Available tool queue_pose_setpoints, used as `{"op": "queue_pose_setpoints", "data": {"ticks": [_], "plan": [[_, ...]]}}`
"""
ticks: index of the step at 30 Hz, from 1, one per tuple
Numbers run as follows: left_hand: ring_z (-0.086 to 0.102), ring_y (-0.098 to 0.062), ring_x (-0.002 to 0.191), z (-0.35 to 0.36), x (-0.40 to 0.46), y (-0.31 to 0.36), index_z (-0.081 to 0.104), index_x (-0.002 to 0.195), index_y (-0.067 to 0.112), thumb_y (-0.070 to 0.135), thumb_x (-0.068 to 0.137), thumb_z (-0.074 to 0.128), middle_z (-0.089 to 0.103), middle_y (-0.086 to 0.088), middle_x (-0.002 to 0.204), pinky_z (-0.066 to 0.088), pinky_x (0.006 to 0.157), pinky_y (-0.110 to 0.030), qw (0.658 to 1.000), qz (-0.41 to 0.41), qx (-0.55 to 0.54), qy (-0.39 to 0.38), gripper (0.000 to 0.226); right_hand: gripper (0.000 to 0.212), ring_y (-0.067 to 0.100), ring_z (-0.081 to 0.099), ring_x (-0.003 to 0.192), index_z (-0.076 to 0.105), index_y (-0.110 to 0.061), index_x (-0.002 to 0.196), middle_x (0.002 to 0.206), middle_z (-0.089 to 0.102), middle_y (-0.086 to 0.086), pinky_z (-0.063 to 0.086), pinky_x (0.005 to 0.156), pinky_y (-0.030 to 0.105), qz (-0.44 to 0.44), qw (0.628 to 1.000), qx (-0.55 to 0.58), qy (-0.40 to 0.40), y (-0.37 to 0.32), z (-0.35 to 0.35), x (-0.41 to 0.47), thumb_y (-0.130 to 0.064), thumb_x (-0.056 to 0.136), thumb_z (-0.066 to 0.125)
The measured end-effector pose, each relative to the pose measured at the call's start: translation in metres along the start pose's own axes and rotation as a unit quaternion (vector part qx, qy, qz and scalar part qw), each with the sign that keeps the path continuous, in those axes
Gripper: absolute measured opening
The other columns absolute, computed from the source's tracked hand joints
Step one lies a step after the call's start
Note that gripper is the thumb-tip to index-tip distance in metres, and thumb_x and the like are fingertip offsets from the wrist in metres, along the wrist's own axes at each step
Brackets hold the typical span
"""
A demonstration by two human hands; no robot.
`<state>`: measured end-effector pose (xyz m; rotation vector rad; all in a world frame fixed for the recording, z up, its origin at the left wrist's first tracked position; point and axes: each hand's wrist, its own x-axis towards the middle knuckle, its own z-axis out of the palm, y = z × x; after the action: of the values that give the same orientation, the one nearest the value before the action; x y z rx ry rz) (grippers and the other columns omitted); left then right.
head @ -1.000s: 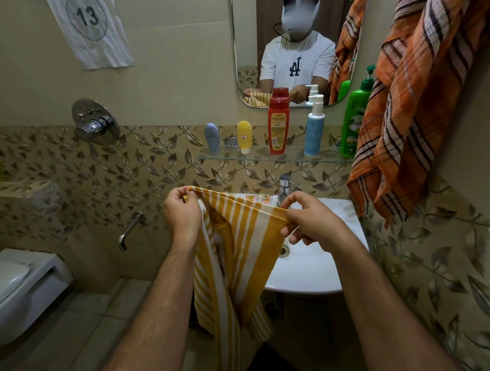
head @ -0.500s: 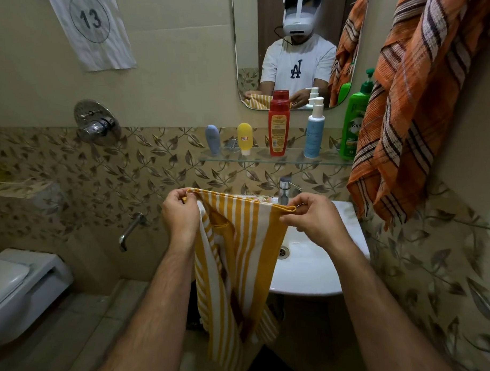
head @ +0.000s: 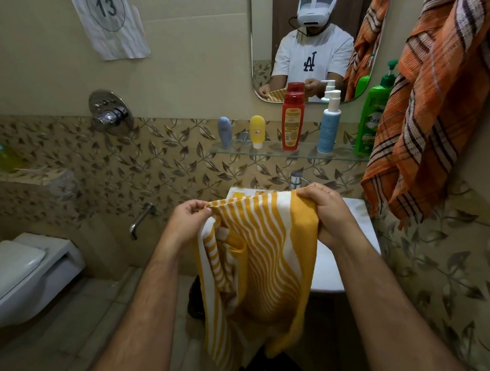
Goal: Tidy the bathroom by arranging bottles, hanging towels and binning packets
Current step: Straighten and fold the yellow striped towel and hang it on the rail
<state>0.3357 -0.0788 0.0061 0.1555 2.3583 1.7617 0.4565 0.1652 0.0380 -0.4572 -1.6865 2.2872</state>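
A yellow and white striped towel (head: 265, 256) hangs in front of the white sink (head: 359, 223). My left hand (head: 188, 216) pinches its top left corner and my right hand (head: 325, 207) grips its top right edge, so the cloth is stretched between them. On the glass shelf (head: 273, 152) stand a grey-blue tube (head: 225, 131), a yellow tube (head: 257, 130), a red bottle (head: 292, 121), a blue pump bottle (head: 329, 124) and a green pump bottle (head: 373, 119). An orange checked towel (head: 432, 101) hangs at the right wall. A printed packet (head: 244, 193) lies on the sink's back rim, partly hidden.
A mirror (head: 264, 46) is above the shelf. A white toilet (head: 25, 276) sits at the lower left, with a wall tap (head: 141, 219) and a round shower valve (head: 110, 113) between it and the sink. The sink faucet (head: 296, 180) rises behind the towel.
My hands have moved apart and spread the striped towel wider. My right hand has shifted its grip to the towel's right edge, and the cloth now hangs flatter.
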Motion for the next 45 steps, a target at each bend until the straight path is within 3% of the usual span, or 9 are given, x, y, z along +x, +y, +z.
{"op": "queue_pose_setpoints", "data": {"ticks": [5,10,14,19,28,31,37,41,45], "plan": [[0.071,-0.017,0.089,-0.004,-0.011,-0.008,0.069,0.109,0.013,0.011,0.093,0.065,0.072,-0.009,0.103,0.057,0.071,-0.025,0.998,-0.03,-0.037,-0.039,0.017,0.011,0.02,0.056,0.074,0.058,-0.009,0.082,0.081,0.054,0.008,0.05,0.072,0.04,0.051,0.99,0.116,0.058,0.01,0.013,0.002,-0.009,0.093,0.058],[0.068,0.0,0.063,0.002,-0.018,-0.016,0.069,0.104,0.012,0.011,0.094,0.065,0.071,-0.001,0.087,0.051,0.053,-0.012,0.995,-0.011,-0.088,0.036,0.011,0.008,0.015,0.062,0.057,0.057,-0.009,0.085,0.067,0.058,0.006,0.054,0.046,0.029,0.04,0.984,0.145,0.091,0.026,0.022,-0.006,-0.008,0.093,0.055],[0.067,-0.007,0.073,-0.006,-0.019,-0.022,0.071,0.099,0.012,0.016,0.091,0.07,0.072,-0.001,0.084,0.053,0.058,-0.014,0.987,0.008,-0.129,0.092,0.009,0.014,0.009,0.061,0.048,0.056,-0.013,0.079,0.052,0.06,-0.003,0.049,0.043,0.024,-0.031,0.981,0.105,0.161,0.031,0.018,-0.016,-0.007,0.092,0.059],[0.07,-0.009,0.069,-0.024,-0.027,-0.033,0.071,0.097,0.01,0.016,0.087,0.075,0.074,-0.002,0.083,0.056,0.059,-0.02,0.968,-0.025,-0.208,0.136,0.012,0.022,0.018,0.063,0.065,0.055,-0.024,0.094,0.076,0.062,0.01,0.054,0.048,0.029,-0.063,0.966,0.015,0.25,0.042,0.016,-0.038,-0.004,0.09,0.062],[0.069,-0.007,0.054,-0.029,-0.061,-0.052,0.071,0.079,0.011,0.015,0.084,0.077,0.073,0.001,0.061,0.051,0.046,-0.018,0.958,-0.062,-0.269,0.074,0.008,0.025,0.02,0.071,0.072,0.076,-0.02,0.085,0.083,0.072,0.007,0.057,0.054,0.03,-0.062,0.982,-0.06,0.166,0.075,0.064,-0.095,-0.003,0.093,0.059],[0.069,-0.01,0.053,-0.028,-0.07,-0.061,0.071,0.078,0.01,0.018,0.085,0.076,0.073,-0.002,0.062,0.051,0.046,-0.019,0.947,-0.108,-0.301,0.02,0.012,0.035,0.019,0.074,0.076,0.079,-0.022,0.083,0.082,0.076,-0.001,0.063,0.06,0.039,-0.042,0.991,-0.052,0.116,0.082,0.074,-0.112,-0.001,0.088,0.052],[0.07,-0.015,0.065,-0.021,-0.088,-0.066,0.074,0.083,0.015,0.021,0.081,0.081,0.076,-0.006,0.076,0.055,0.054,-0.025,0.958,-0.071,-0.272,-0.052,0.009,0.032,0.022,0.074,0.094,0.072,-0.014,0.109,0.104,0.076,0.006,0.062,0.072,0.037,-0.032,0.992,-0.116,0.038,0.1,0.093,-0.126,0.008,0.089,0.06],[0.07,-0.02,0.076,-0.019,-0.097,-0.068,0.077,0.079,0.022,0.025,0.081,0.081,0.076,-0.008,0.085,0.059,0.066,-0.033,0.971,-0.03,-0.223,-0.08,0.006,0.012,0.01,0.071,0.083,0.078,-0.023,0.091,0.085,0.076,-0.005,0.056,0.068,0.027,-0.088,0.966,-0.24,0.041,0.108,0.105,-0.129,-0.013,0.086,0.073],[0.068,-0.019,0.073,-0.02,-0.102,-0.072,0.076,0.072,0.023,0.022,0.081,0.081,0.074,-0.006,0.079,0.057,0.066,-0.034,0.971,-0.02,-0.218,-0.091,0.01,0.003,0.008,0.056,0.101,0.075,-0.023,0.085,0.1,0.061,-0.01,0.048,0.082,0.028,-0.145,0.889,-0.434,0.027,0.11,0.108,-0.127,-0.024,0.083,0.074]]}}
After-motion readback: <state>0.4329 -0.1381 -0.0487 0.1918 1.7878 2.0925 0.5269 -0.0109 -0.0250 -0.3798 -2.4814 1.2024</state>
